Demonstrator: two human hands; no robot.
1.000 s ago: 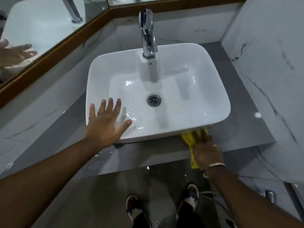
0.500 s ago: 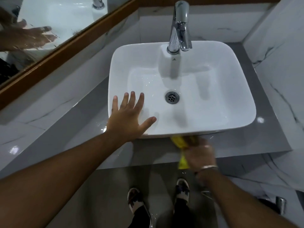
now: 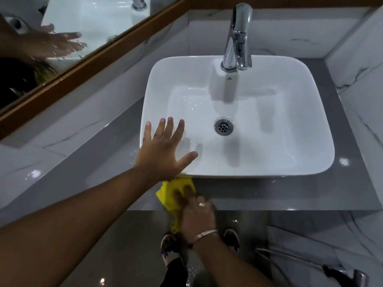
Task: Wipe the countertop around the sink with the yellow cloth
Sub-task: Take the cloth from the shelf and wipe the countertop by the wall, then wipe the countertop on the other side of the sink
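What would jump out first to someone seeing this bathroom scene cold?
The big white basin fills the middle of the view, with a shiny chrome tap at its far edge. The left hand lies spread flat on the basin's near left corner. Just below it, the right hand presses a bright yellow cloth onto the grey countertop in front of the basin.

Sink [image 3: 323, 129] sits on countertop [image 3: 352, 189]; faucet [image 3: 238, 38] behind its basin; cloth [image 3: 167, 193] on countertop before sink.
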